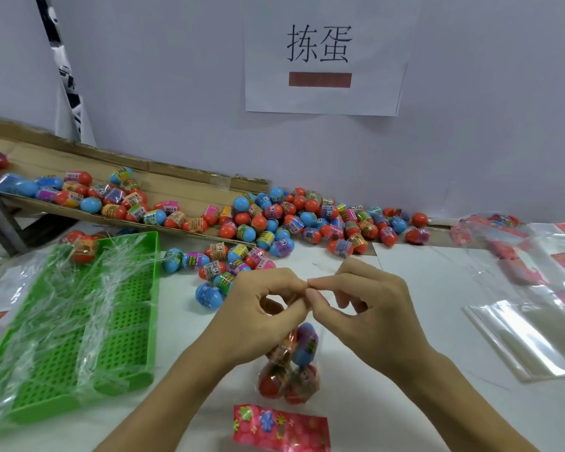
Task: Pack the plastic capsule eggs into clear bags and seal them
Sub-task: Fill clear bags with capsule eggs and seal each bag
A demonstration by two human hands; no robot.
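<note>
left hand (261, 308) and right hand (366, 308) pinch bag neck; filled bag (291, 370) hangs below.

A filled bag (291, 367) stands on the table (405, 402) below both hands. A tray (79, 327) lies to its left, empty bags (522, 337) to its right, loose eggs (307, 220) behind against the wall (177, 93).

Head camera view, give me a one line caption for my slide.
Both hands, left and right, pinch shut the top of a clear bag of capsule eggs, loose eggs piled behind.
</note>
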